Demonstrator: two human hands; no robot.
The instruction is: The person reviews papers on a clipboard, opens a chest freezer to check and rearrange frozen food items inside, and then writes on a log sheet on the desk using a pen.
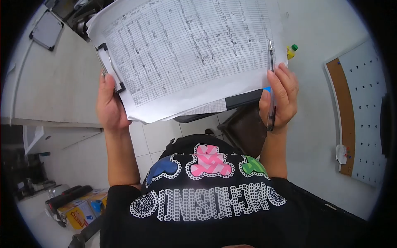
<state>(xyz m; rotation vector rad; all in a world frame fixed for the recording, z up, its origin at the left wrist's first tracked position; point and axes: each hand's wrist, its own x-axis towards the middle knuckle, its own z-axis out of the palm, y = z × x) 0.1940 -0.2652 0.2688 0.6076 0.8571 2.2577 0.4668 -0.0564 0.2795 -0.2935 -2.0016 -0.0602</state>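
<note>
A clipboard's metal clip (pixel 111 68) shows at the left edge of a stack of papers (pixel 186 49) printed with a table and handwriting. My left hand (pixel 112 101) is closed around that clip edge, thumb on top. On the right, my right hand (pixel 281 97) has a pen (pixel 271 74) between thumb and fingers, its tip pointing away from me. The fingertips of this hand lie close to the right edge of the sheets. A small blue piece (pixel 267 89) shows beside the right thumb.
Another clipboard (pixel 46 29) lies on the surface at the upper left. A bottle with a green cap (pixel 294 47) stands behind the papers. At the right is a cork-edged board (pixel 341 107); at the lower left, a yellow box (pixel 78 215). A dark chair (pixel 244 128) is below.
</note>
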